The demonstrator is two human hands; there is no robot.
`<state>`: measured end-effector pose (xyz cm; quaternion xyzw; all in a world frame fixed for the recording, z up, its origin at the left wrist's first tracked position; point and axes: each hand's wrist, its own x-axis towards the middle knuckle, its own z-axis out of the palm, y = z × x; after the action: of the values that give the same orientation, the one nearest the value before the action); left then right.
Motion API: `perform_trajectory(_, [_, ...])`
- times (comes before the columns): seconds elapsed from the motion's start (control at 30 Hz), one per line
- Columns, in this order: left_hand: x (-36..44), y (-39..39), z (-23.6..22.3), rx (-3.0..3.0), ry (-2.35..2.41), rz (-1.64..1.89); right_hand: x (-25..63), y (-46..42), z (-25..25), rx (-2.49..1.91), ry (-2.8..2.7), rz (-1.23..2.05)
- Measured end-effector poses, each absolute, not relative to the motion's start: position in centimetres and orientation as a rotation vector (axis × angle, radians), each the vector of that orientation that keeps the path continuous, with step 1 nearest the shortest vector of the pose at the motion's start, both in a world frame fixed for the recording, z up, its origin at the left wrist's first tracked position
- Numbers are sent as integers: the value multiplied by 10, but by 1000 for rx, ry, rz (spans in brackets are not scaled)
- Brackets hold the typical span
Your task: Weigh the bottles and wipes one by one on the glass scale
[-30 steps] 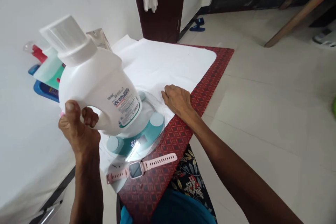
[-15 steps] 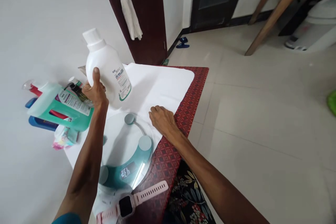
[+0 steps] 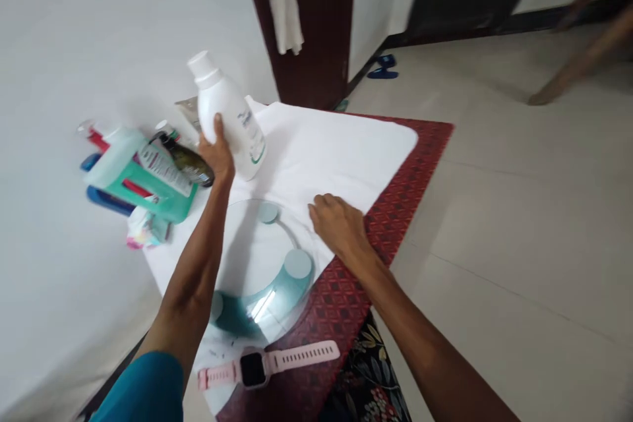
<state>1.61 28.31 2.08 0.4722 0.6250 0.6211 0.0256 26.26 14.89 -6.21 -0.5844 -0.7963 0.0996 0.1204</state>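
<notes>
My left hand [image 3: 217,157] is closed round the side of a large white laundry detergent bottle [image 3: 232,122], its thumb pointing up along it. The bottle leans slightly, over or on the far part of a white cloth [image 3: 341,145]. Farther right, my right hand [image 3: 339,221] rests on the cloth near the table's edge, fingers curled under; whatever they hold, if anything, is hidden. Between my arms lies a round glass bathroom scale [image 3: 297,277] with a teal band and no digits showing. A pink smartwatch [image 3: 253,369] lies at its near side.
A green liquid jug [image 3: 148,178], a dark pump bottle [image 3: 188,161] and a small soft packet [image 3: 146,227] crowd the wall on the left. The red patterned table [image 3: 415,184] ends at the right, above a tiled floor. A towel [image 3: 284,3] hangs on the door.
The view has shifted, so the tabletop sits farther right. My left hand still holds the detergent bottle, now nearer the cloth's far part. The scale's lit digits have gone dark.
</notes>
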Motion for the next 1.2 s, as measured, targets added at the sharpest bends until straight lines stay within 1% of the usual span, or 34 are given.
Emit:
perform_trajectory(0.03, [14, 276, 21, 1403, 1974, 1899, 262, 148, -63, -1715, -2331, 244])
perform_trajectory(0.13, [9, 240, 21, 1596, 2076, 1807, 261, 147, -67, -1698, -2334, 122])
perform_trajectory(0.2, [3, 202, 18, 1753, 2117, 1789, 261, 145, -70, -1672, -2334, 73])
perform_trajectory(0.27, [-9, 162, 16, 1785, 2169, 1822, 262, 144, -72, -1649, -2337, 47])
perform_trajectory(0.33, [-32, 126, 16, 1710, 2289, 1894, 262, 143, -73, -1636, -2337, 26])
perform_trajectory(0.47, [-93, 85, 24, 1391, 2761, 2020, 261, 143, -75, -1642, -2335, -4])
perform_trajectory(0.53, [-121, 75, 29, 1261, 2913, 2012, 261, 143, -75, -1656, -2331, 4])
perform_trajectory(0.6, [-141, 67, 30, 1170, 2991, 1868, 260, 143, -74, -1670, -2328, 24])
perform_trajectory(0.73, [-159, 55, 19, 917, 2981, 1311, 260, 143, -74, -1707, -2322, 71])
perform_trajectory(0.83, [-166, 52, 6, 951, 2873, 1015, 260, 144, -76, -1712, -2299, 76])
perform_trajectory(0.9, [-173, 53, 0, 1017, 2851, 978, 260, 144, -78, -1703, -2282, 86])
perform_trajectory(0.97, [-181, 56, -2, 995, 2866, 1011, 260, 145, -79, -1701, -2274, 101])
perform_trajectory(1.2, [-195, 51, -5, 659, 2893, 1145, 259, 145, -76, -1736, -2311, 91])
